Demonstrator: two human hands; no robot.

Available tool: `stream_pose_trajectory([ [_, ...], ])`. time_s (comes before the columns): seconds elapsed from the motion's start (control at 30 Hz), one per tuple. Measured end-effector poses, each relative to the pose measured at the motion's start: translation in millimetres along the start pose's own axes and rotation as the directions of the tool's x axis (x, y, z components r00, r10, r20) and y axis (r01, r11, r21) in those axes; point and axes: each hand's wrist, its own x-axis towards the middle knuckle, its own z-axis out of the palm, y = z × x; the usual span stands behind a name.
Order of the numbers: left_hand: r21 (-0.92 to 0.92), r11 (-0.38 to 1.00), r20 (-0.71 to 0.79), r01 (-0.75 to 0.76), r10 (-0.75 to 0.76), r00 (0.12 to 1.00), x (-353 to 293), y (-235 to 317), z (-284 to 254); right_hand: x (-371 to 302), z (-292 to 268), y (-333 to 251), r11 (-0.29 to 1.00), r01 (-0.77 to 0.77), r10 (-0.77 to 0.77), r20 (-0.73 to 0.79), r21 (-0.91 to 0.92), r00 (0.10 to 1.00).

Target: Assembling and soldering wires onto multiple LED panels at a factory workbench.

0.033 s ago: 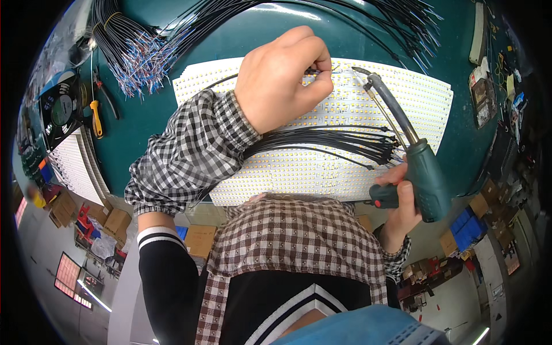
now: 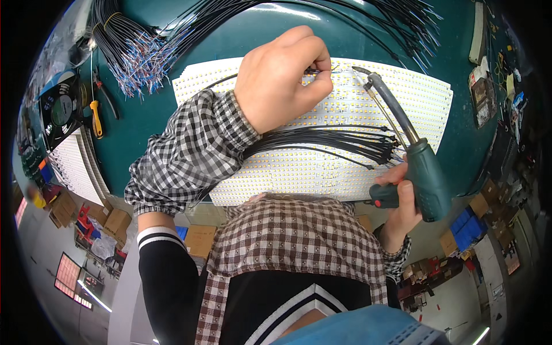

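My left hand [image 2: 286, 79] is closed in a pinch on a black cable [image 2: 224, 81], whose stripped wire ends poke out past my fingertips. Beneath it lies a white LED board [image 2: 397, 86] covered in rows of small yellow chips. My right hand [image 2: 403, 208] is wrapped round the handle of a dark green soldering gun [image 2: 428, 181]. The gun's bent metal tip hangs over the board, a short way right of the wire ends and apart from them. Several black cables [image 2: 322, 138] lie across the board below my left hand, their ends toward the gun.
A thick bundle of black cables [image 2: 115, 34] with bare coloured ends lies at the back left. Pliers [image 2: 107, 95], a yellow-handled screwdriver [image 2: 95, 118] and a black fan [image 2: 60, 109] sit on the green table's left. More boards [image 2: 75, 167] are stacked at the near left.
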Motion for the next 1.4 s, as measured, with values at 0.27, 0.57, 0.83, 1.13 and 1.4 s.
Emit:
stream_pose_trajectory([
  [0.27, -0.014, 0.999, 0.018, 0.034, -0.033, 0.999, 0, 2, -1, 0, -3, 1, 1.000, 0.009, -0.010, 0.030, 0.018, 1.000],
  [0.57, -0.016, 1.000, 0.005, 0.009, -0.009, 1.000, 0, 1, -1, 1, -3, 4, 0.999, 0.023, -0.022, -0.015, 0.049, 1.000],
  [0.83, -0.110, 0.994, -0.011, 0.019, -0.020, 1.000, -2, 5, -1, 1, -2, 2, 0.999, 0.009, -0.006, -0.072, 0.047, 0.997],
  [1.13, -0.082, 0.993, 0.040, 0.083, -0.080, 0.996, 3, 5, -4, 3, -1, 1, 0.999, -0.003, 0.008, -0.085, 0.052, 0.996],
  [1.4, -0.029, 0.999, -0.025, 0.027, -0.028, 0.999, 4, 1, 4, 2, -2, 2, 0.998, 0.010, -0.006, -0.061, 0.068, 0.998],
])
